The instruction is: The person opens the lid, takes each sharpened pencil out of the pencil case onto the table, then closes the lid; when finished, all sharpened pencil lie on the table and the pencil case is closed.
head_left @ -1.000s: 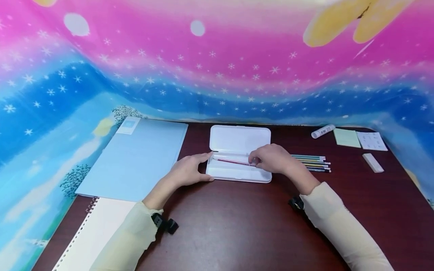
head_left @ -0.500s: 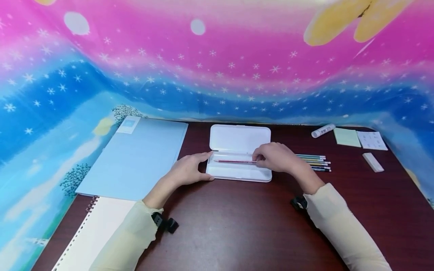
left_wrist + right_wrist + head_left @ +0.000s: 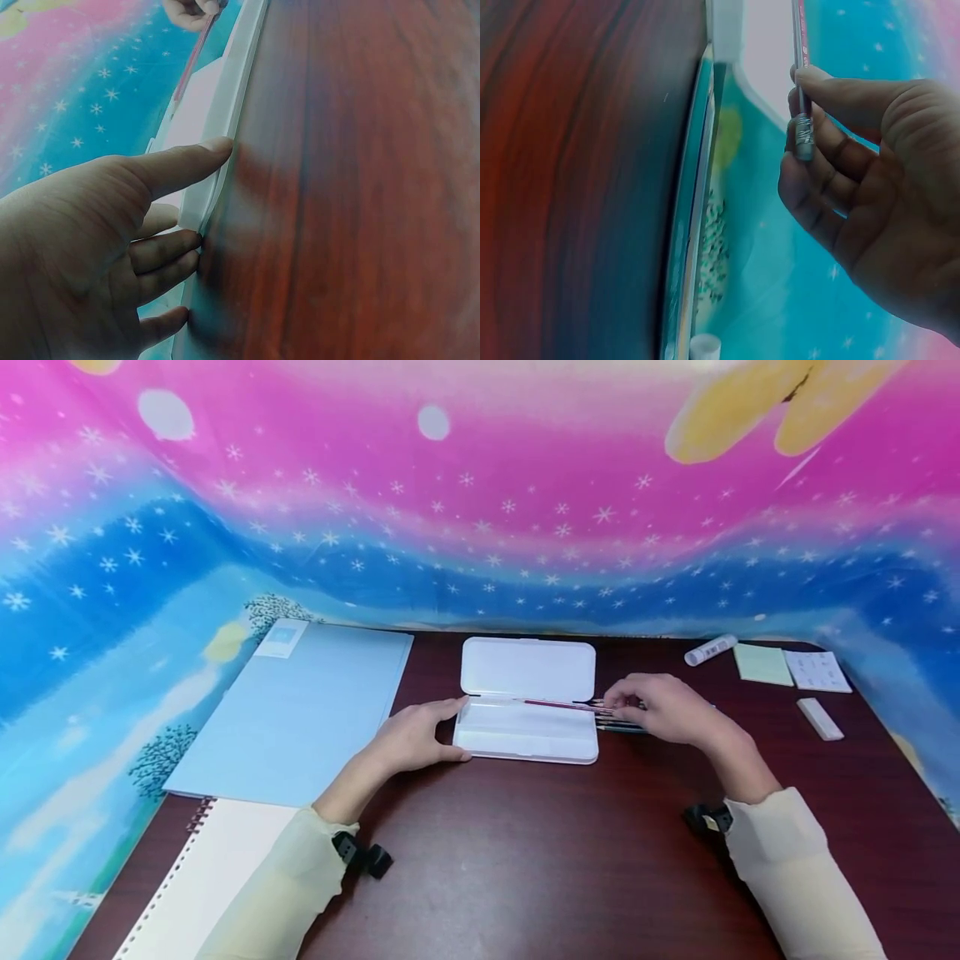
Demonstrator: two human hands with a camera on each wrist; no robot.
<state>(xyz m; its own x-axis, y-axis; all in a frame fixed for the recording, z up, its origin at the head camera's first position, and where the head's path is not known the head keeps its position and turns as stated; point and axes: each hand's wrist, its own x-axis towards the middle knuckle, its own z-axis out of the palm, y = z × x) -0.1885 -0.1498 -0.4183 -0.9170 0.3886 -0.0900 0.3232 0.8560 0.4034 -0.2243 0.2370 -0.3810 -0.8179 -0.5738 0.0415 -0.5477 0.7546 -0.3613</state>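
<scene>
A white pencil case (image 3: 525, 745) lies on the dark wooden table with its lid (image 3: 528, 668) raised at the back. At its left end rests my left hand (image 3: 414, 737), thumb at the front edge and fairly straight fingers against the end, as the left wrist view shows. My right hand (image 3: 671, 708) pinches a red pencil (image 3: 558, 703) near its eraser end, between thumb and fingers. The pencil hangs above the case's right half, its tip pointing left. Beneath the right hand lie several pencils (image 3: 618, 727), mostly hidden by it, right beside the case.
To the left lie a light blue folder (image 3: 322, 710) and a spiral notebook (image 3: 217, 868). At the back right are a glue stick (image 3: 710, 650), green sticky notes (image 3: 763, 664), a printed white slip (image 3: 817, 671) and a white eraser (image 3: 820, 718). A patterned curtain (image 3: 480, 527) borders the table.
My right hand has moved right and raised the red pencil, which lay low in the case, so it now extends past the case's right end. My left hand has kept its place.
</scene>
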